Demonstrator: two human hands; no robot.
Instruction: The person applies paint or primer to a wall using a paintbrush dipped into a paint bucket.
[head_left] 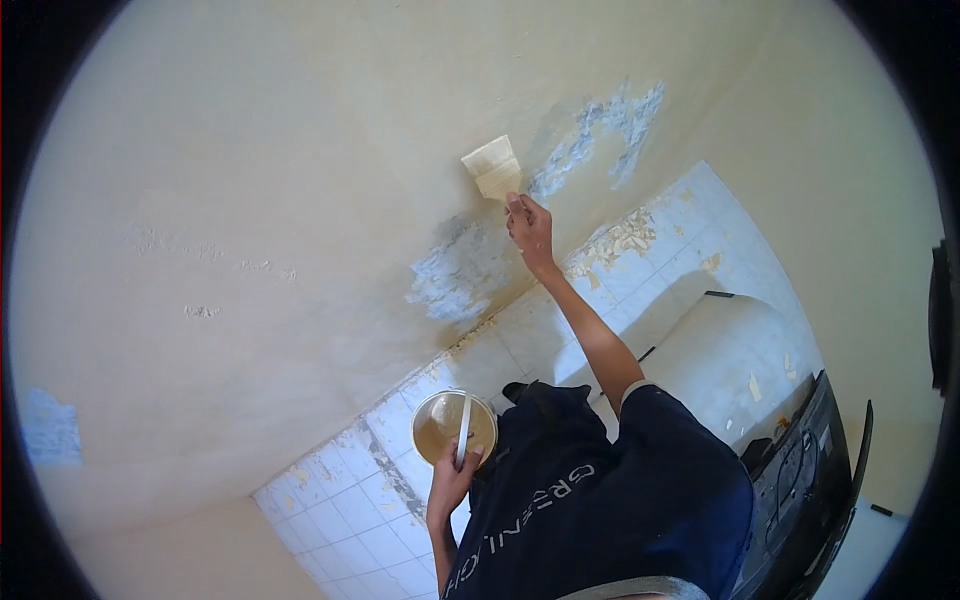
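My right hand point(530, 228) is closed on the handle of a wide paintbrush point(492, 170), whose flat, cream-coated bristles are against or very near the beige wall point(330, 150). Close to the brush are two rough patches of bare, bluish-grey plaster: one patch point(462, 272) lies below left of it, another patch point(600, 130) to its upper right. Down by my body, my left hand point(453, 488) is wrapped round a white strip, seemingly the handle, that crosses the mouth of a round paint bucket point(425, 425). Cream paint shows inside the bucket.
Flakes of peeled paint point(625, 235) litter the white tiled floor point(350, 525) along the wall's foot. At right are a pale, smooth-topped object point(715, 345) and a black panel with cables point(800, 480). Another bare patch point(50, 428) shows at far left.
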